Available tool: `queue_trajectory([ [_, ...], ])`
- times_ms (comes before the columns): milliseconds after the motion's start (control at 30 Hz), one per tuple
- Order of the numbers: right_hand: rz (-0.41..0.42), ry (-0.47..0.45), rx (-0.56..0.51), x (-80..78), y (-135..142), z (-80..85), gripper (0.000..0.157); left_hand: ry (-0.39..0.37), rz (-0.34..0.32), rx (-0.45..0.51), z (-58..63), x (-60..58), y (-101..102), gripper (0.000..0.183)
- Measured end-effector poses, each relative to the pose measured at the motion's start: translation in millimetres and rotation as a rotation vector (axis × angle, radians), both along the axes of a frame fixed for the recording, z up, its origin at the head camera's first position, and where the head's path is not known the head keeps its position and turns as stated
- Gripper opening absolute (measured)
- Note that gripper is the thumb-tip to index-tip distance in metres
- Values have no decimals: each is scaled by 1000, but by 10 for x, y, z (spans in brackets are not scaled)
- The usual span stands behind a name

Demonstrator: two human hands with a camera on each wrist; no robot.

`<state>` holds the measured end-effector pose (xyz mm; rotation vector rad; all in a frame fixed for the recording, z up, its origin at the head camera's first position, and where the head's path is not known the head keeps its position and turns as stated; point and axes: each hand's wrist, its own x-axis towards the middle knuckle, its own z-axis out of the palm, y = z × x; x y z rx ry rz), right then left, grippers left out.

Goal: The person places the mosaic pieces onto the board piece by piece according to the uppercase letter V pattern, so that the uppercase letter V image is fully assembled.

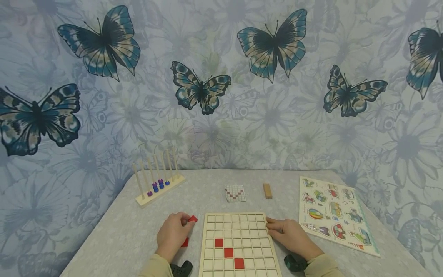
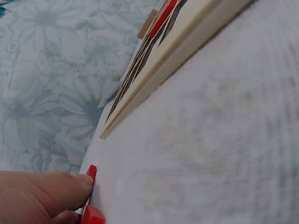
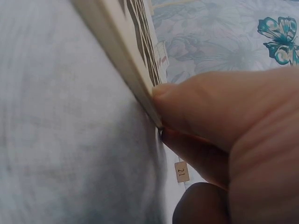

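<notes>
A pale wooden grid board [image 1: 249, 243] lies in the middle, with three red square tiles, one of them a tile [image 1: 228, 252], in a diagonal line in its cells. Left of the board, my left hand [image 1: 175, 233] pinches a red tile [image 1: 192, 219] between thumb and fingers; the left wrist view shows the thumb against that tile [image 2: 92, 176]. Another red tile [image 1: 185, 242] lies beside the palm, partly hidden. My right hand [image 1: 294, 236] grips the board's right edge near its far corner, with the thumb [image 3: 170, 100] on the rim and a finger below.
A small pattern card [image 1: 235, 193] and a wooden block [image 1: 267, 191] lie behind the board. At the back left stands a peg rack [image 1: 162, 190] with purple and blue beads. A picture puzzle board [image 1: 337, 215] lies at the right, and a patterned wall rises behind the table.
</notes>
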<state>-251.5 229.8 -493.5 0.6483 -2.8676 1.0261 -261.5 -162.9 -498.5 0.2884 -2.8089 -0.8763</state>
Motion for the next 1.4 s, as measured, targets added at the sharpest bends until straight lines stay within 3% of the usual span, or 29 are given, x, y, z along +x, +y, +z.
queue_trajectory([
  [767,-1,8,8,-8,10,-18,32,84,-21,61,12,38,66,6],
  [1200,-14,19,26,-22,20,-39,33,99,-19,55,37,36,76,7],
  [1400,-17,13,14,-20,8,-26,32,125,-67,136,69,82,114,8],
])
